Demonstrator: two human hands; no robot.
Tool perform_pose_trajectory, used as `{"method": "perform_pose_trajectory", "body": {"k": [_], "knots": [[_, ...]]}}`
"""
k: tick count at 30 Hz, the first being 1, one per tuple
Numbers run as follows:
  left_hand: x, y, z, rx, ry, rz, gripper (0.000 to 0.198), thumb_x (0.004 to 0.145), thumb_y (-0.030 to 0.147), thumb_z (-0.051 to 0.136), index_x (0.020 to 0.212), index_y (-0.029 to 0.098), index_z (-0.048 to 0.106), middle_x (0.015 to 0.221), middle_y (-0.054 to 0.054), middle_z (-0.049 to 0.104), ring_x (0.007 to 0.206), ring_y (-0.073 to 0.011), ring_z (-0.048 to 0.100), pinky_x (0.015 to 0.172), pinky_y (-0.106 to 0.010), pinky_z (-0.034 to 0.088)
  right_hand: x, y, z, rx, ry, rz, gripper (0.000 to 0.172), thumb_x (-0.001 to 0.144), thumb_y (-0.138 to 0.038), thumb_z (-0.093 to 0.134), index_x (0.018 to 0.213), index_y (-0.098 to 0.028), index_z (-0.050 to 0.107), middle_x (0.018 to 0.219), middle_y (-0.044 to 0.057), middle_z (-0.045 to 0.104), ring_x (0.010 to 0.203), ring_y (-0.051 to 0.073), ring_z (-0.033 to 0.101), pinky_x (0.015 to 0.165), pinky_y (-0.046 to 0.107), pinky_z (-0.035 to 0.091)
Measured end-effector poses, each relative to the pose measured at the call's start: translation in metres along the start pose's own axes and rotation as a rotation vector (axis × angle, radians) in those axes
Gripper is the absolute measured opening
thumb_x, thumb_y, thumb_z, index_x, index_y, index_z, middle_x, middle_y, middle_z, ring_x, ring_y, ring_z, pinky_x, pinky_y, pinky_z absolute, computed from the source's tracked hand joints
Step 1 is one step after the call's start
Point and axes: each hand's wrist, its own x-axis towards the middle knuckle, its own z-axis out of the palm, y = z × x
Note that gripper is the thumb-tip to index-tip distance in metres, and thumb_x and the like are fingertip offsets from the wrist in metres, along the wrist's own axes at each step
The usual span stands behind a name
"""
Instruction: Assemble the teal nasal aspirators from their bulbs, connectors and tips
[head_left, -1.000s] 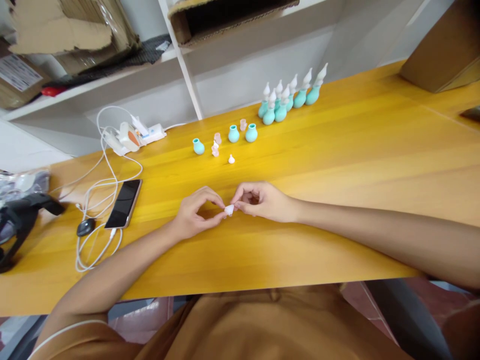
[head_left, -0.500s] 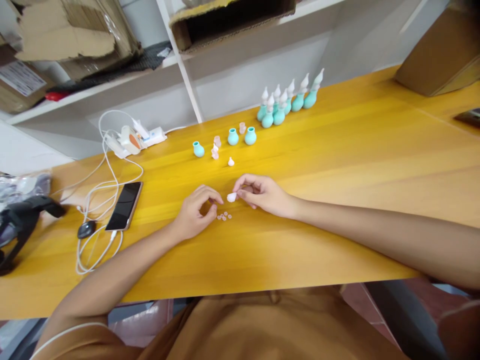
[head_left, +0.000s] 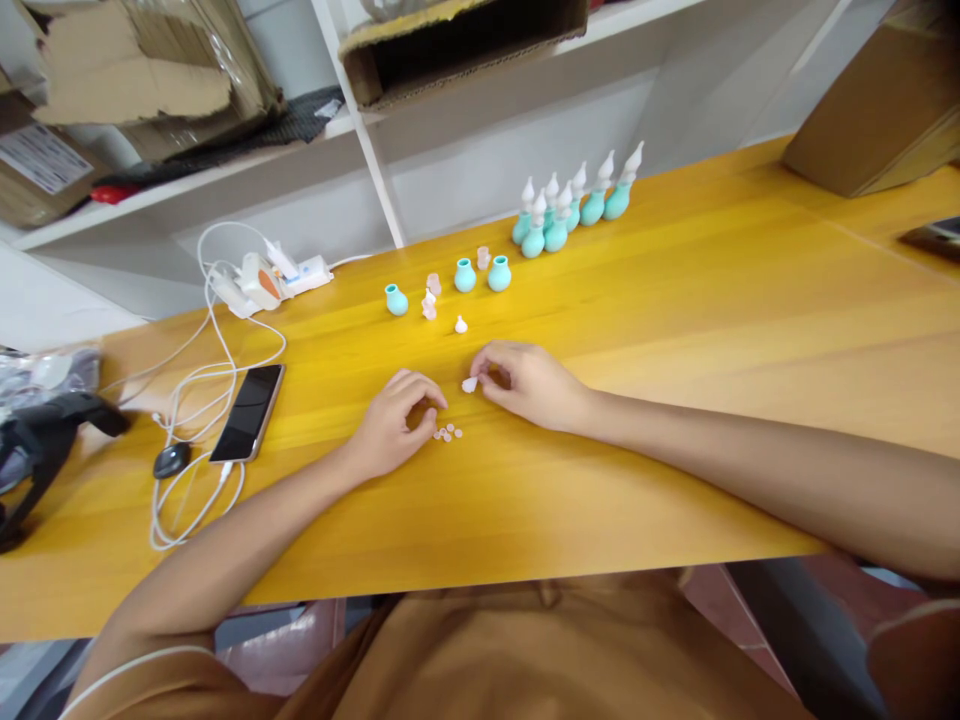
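My right hand [head_left: 526, 385] pinches a small white nozzle tip [head_left: 469, 384] between thumb and fingertips, just above the table. To its left, my left hand [head_left: 395, 424] rests with curved fingers, thumb and forefinger apart, nothing visible between them. Several small clear discs [head_left: 449, 432] lie beside its thumb. Beyond the hands sits another white nozzle tip [head_left: 461, 325]. Behind it stand open-necked teal bulbs [head_left: 465, 276], a pale pink collar [head_left: 484, 258] and a collar with a white tip on it [head_left: 429, 305]. Farther right, several assembled teal bulbs with white nozzles [head_left: 556, 235] stand upright in a group.
On the left of the wooden table [head_left: 675, 330] lie a phone [head_left: 249, 413], tangled white cables and a black round object [head_left: 172, 459]. A power strip [head_left: 306, 274] sits against the back wall. A cardboard box [head_left: 874, 120] stands at the far right.
My right hand has moved slightly up and right, and the nozzle tip in it has turned. My left hand has stayed nearly where it was.
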Motion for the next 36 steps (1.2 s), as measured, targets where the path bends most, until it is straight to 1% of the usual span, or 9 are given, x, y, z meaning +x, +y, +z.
{"method": "perform_pose_trajectory", "body": {"k": [8, 12, 16, 20, 24, 28, 31, 34, 36], "knots": [[0.001, 0.005, 0.002, 0.028, -0.181, 0.08, 0.007, 0.095, 0.021, 0.067, 0.101, 0.021, 0.069, 0.104, -0.006, 0.068, 0.102, -0.023, 0.058, 0.097, -0.039, 0.049, -0.001, -0.016, -0.012, -0.111, -0.026, -0.078, 0.019, 0.106, -0.021, 0.056, 0.111, -0.018, 0.074, 0.118, 0.011, 0.069, 0.091, 0.019, 0.067, 0.078, 0.03, 0.049], [0.0, 0.002, 0.005, 0.05, -0.188, 0.099, 0.016, 0.093, 0.031, 0.076, 0.105, 0.021, 0.072, 0.108, -0.007, 0.066, 0.103, -0.024, 0.057, 0.099, -0.04, 0.05, 0.039, -0.024, -0.031, -0.391, -0.088, -0.124, 0.033, 0.114, -0.033, 0.047, 0.108, -0.016, 0.076, 0.108, 0.011, 0.072, 0.092, 0.022, 0.066, 0.079, 0.033, 0.045], [-0.001, 0.0, 0.007, 0.057, -0.183, 0.094, 0.01, 0.098, 0.029, 0.071, 0.105, 0.022, 0.073, 0.107, -0.007, 0.066, 0.103, -0.023, 0.057, 0.098, -0.038, 0.05, 0.095, -0.023, -0.041, -0.606, -0.218, -0.222, 0.037, 0.111, -0.017, 0.041, 0.133, -0.017, 0.071, 0.134, 0.013, 0.069, 0.099, 0.024, 0.067, 0.088, 0.036, 0.044], [-0.001, 0.002, 0.006, 0.059, -0.182, 0.094, 0.012, 0.101, 0.029, 0.066, 0.105, 0.021, 0.074, 0.107, -0.008, 0.067, 0.103, -0.023, 0.058, 0.097, -0.038, 0.05, 0.133, -0.016, -0.028, -0.779, -0.349, -0.139, 0.034, 0.106, -0.015, 0.049, 0.133, -0.017, 0.07, 0.137, 0.016, 0.068, 0.099, 0.026, 0.069, 0.093, 0.042, 0.043], [-0.001, 0.003, 0.004, 0.038, -0.177, 0.089, 0.016, 0.105, 0.028, 0.062, 0.105, 0.021, 0.076, 0.105, -0.008, 0.068, 0.102, -0.0226, 0.059, 0.096, -0.038, 0.05, 0.147, -0.009, -0.008, -0.822, -0.396, -0.088, 0.03, 0.106, -0.017, 0.049, 0.125, -0.015, 0.073, 0.126, 0.016, 0.071, 0.102, 0.03, 0.07, 0.092, 0.041, 0.043], [0.0, 0.001, 0.005, 0.013, -0.16, 0.085, 0.016, 0.105, 0.025, 0.062, 0.102, 0.022, 0.077, 0.103, -0.007, 0.069, 0.101, -0.022, 0.059, 0.096, -0.038, 0.05, 0.146, -0.011, -0.006, -0.76, -0.377, -0.11, 0.028, 0.107, -0.017, 0.049, 0.118, -0.013, 0.074, 0.12, 0.016, 0.073, 0.099, 0.029, 0.07, 0.091, 0.041, 0.045], [0.0, 0.001, 0.007, -0.021, -0.137, 0.082, 0.014, 0.104, 0.024, 0.063, 0.099, 0.022, 0.076, 0.101, -0.007, 0.071, 0.1, -0.0218, 0.061, 0.095, -0.037, 0.051, 0.129, -0.021, -0.02, -0.596, -0.242, -0.167, 0.021, 0.107, -0.021, 0.055, 0.116, -0.014, 0.073, 0.122, 0.015, 0.072, 0.096, 0.026, 0.069, 0.094, 0.043, 0.048], [0.001, 0.001, 0.008, -0.076, -0.09, 0.081, 0.012, 0.103, 0.022, 0.063, 0.099, 0.021, 0.074, 0.1, -0.006, 0.074, 0.099, -0.0214, 0.064, 0.095, -0.037, 0.052, 0.088, -0.034, -0.031, -0.258, -0.108, -0.251, 0.015, 0.106, -0.025, 0.061, 0.108, -0.017, 0.072, 0.113, 0.011, 0.071, 0.094, 0.022, 0.068, 0.095, 0.041, 0.053], [0.0, 0.001, 0.008, -0.112, -0.046, 0.088, 0.009, 0.102, 0.022, 0.063, 0.1, 0.021, 0.072, 0.097, -0.005, 0.076, 0.096, -0.0207, 0.066, 0.094, -0.037, 0.053, 0.05, -0.042, -0.03, 0.002, -0.06, -0.183, 0.015, 0.106, -0.033, 0.063, 0.109, -0.02, 0.071, 0.107, 0.009, 0.07, 0.091, 0.021, 0.068, 0.083, 0.036, 0.058]]}}
